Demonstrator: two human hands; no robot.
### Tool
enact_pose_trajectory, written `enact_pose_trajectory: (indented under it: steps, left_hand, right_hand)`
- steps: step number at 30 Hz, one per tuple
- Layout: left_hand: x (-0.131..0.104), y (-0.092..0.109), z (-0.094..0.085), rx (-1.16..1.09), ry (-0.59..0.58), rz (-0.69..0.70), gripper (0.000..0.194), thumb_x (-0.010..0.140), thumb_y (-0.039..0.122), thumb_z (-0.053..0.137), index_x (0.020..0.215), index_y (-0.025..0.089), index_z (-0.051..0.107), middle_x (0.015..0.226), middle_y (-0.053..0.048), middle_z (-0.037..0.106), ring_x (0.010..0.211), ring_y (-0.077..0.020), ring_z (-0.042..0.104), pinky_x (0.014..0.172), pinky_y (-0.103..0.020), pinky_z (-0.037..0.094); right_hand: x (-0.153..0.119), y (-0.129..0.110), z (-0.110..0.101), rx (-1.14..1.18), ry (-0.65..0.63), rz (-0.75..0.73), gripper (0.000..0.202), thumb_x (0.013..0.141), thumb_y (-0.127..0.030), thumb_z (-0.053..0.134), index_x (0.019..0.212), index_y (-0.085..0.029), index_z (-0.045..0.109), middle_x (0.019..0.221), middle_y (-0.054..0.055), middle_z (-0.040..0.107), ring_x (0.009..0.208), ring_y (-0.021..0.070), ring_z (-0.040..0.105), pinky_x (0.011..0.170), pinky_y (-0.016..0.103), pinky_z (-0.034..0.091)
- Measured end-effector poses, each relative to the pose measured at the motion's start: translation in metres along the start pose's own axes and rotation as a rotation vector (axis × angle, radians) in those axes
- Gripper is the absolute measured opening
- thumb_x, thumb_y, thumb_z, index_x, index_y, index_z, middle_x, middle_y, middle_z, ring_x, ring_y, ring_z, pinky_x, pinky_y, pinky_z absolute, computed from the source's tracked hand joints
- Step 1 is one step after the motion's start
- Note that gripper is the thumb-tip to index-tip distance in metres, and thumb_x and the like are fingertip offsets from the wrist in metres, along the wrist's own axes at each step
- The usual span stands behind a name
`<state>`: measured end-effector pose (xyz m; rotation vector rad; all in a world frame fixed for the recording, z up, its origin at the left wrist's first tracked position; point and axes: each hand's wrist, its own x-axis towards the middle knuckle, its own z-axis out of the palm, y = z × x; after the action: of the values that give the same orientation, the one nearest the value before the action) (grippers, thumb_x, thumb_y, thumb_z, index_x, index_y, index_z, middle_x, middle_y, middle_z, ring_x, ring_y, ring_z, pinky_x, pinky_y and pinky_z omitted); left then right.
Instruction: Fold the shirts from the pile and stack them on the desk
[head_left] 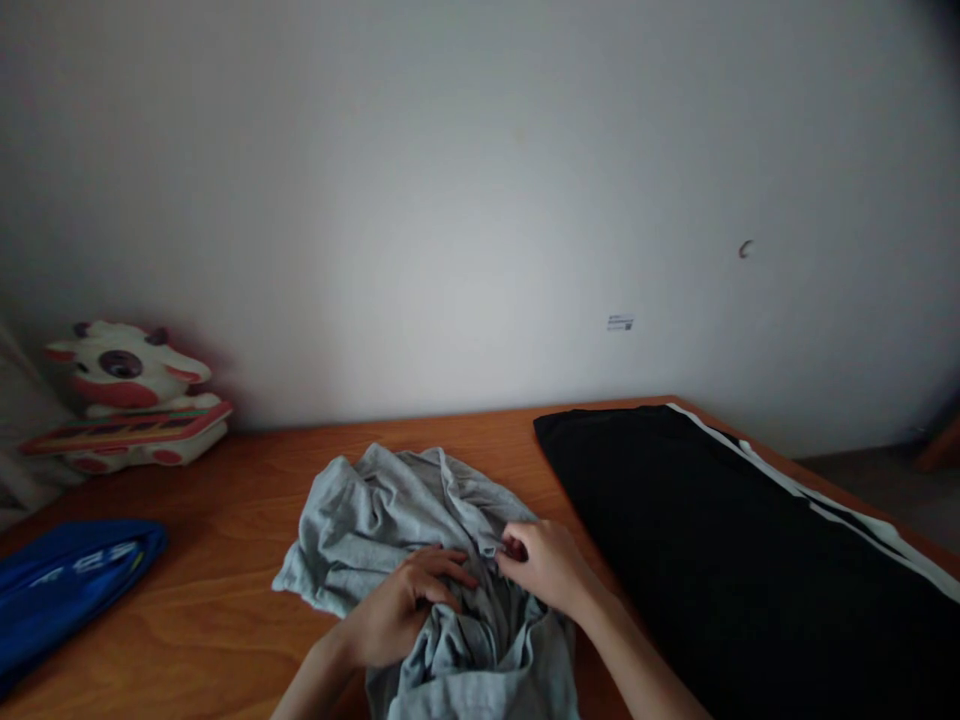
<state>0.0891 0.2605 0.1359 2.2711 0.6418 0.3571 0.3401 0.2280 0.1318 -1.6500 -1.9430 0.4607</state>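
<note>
A crumpled grey garment (360, 525) of soft cloth lies on the wooden table (202, 600), bunched into folds near the front edge. What kind of garment it is I cannot tell. My left hand (412, 600) rests on its middle, palm down, with the fingers stretched over the folds. Just to the right, my right hand (544, 565) is closed in a pinch at a fold or edge of the same cloth. Its fingertips are partly hidden. A wide band of the cloth faces me at the bottom of the view.
A black cloth item (697, 540) with white stripes lies spread flat on the right. On the left is a folded blue cloth (67, 590) with white lettering. A cow-shaped toy keyboard (135, 400) stands at the back left, against the white wall (450, 220).
</note>
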Motion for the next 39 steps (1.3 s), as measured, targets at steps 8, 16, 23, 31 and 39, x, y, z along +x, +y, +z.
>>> enact_pose_trajectory:
  steps: [8, 16, 23, 31, 39]
  left_hand:
    - [-0.019, -0.034, -0.033, 0.389, 0.221, -0.148, 0.035, 0.082, 0.013, 0.055, 0.088, 0.034, 0.082, 0.127, -0.004, 0.072, 0.128, -0.0273, 0.059, 0.113, -0.048, 0.041]
    - [-0.063, -0.072, -0.075, 0.698, 0.547, -0.627, 0.035, 0.08, 0.021, 0.048, 0.09, 0.029, 0.081, 0.133, -0.005, 0.069, 0.115, -0.0312, 0.067, 0.098, -0.045, 0.054]
    - [-0.049, -0.058, -0.065, 0.522, 0.598, -0.45, 0.048, 0.097, 0.048, 0.032, 0.089, 0.027, 0.075, 0.119, -0.006, 0.074, 0.115, -0.0264, 0.067, 0.102, -0.041, 0.051]
    - [-0.025, -0.011, -0.038, 0.538, 0.305, -0.202, 0.036, 0.093, 0.056, 0.05, 0.093, 0.025, 0.069, 0.109, -0.008, 0.074, 0.103, -0.026, 0.068, 0.094, -0.038, 0.051]
    - [-0.032, -0.021, -0.048, 0.435, 0.565, -0.463, 0.043, 0.1, 0.048, 0.03, 0.11, 0.025, 0.066, 0.095, -0.006, 0.078, 0.084, -0.0243, 0.075, 0.074, -0.033, 0.054]
  right_hand:
    - [0.02, 0.046, -0.008, 0.882, 0.714, 0.347, 0.032, 0.079, -0.052, 0.056, 0.082, -0.021, 0.062, 0.081, 0.004, 0.071, 0.077, 0.0221, 0.066, 0.069, 0.03, 0.051]
    - [0.02, 0.093, -0.03, 0.935, 1.08, 0.517, 0.027, 0.077, -0.05, 0.054, 0.083, -0.024, 0.056, 0.073, 0.001, 0.063, 0.073, 0.0221, 0.063, 0.064, 0.031, 0.052]
    - [0.017, 0.063, -0.014, 0.565, 0.617, 0.411, 0.043, 0.083, -0.065, 0.053, 0.087, -0.023, 0.059, 0.079, 0.004, 0.068, 0.078, 0.0233, 0.066, 0.07, 0.032, 0.051]
    - [0.005, 0.033, 0.007, -0.127, 0.255, 0.09, 0.051, 0.073, -0.04, 0.078, 0.119, -0.019, 0.066, 0.118, 0.014, 0.071, 0.112, 0.0334, 0.063, 0.094, 0.042, 0.047]
    - [0.007, 0.032, -0.019, -0.396, 0.369, 0.27, 0.019, 0.083, -0.031, 0.066, 0.097, -0.02, 0.072, 0.095, 0.013, 0.074, 0.092, 0.0301, 0.068, 0.075, 0.034, 0.045]
